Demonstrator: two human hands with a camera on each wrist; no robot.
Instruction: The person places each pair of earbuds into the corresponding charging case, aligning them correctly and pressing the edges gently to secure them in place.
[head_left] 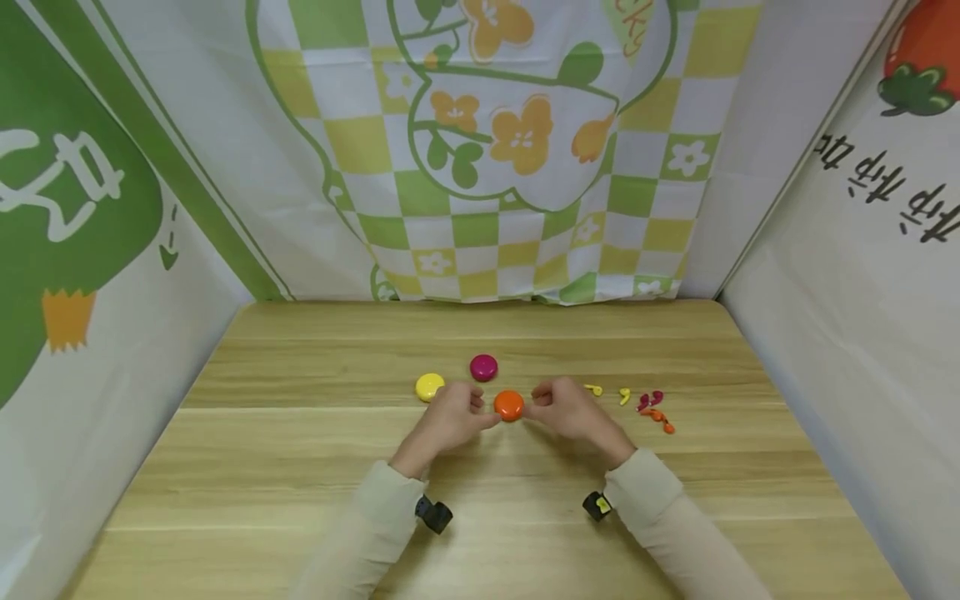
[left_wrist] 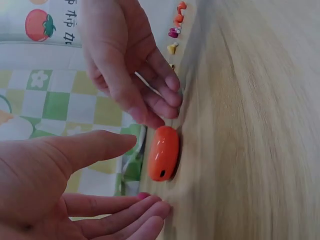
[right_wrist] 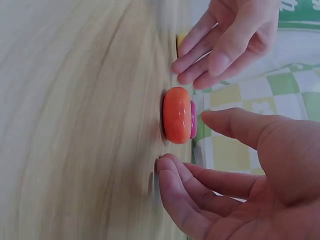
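Observation:
A glossy orange round earbud case (head_left: 508, 406) lies on the table between both hands. A small dark port shows on its side in the left wrist view. My left hand (head_left: 452, 415) is just left of it, thumb and fingers spread apart with nothing between them. On the other side, my right hand (head_left: 570, 408) has its thumb near the case's edge and its fingers loosely extended. Behind the orange case sits a magenta case (head_left: 483, 367). A yellow case (head_left: 430, 387) is partly covered by the left hand.
Right of the right hand lie small loose earbuds: yellow earbuds (head_left: 624, 396), magenta earbuds (head_left: 650, 401) and orange earbuds (head_left: 660, 421). The wooden table (head_left: 315, 467) meets a checkered cloth (head_left: 480, 250) at the back, with printed sheets on both sides.

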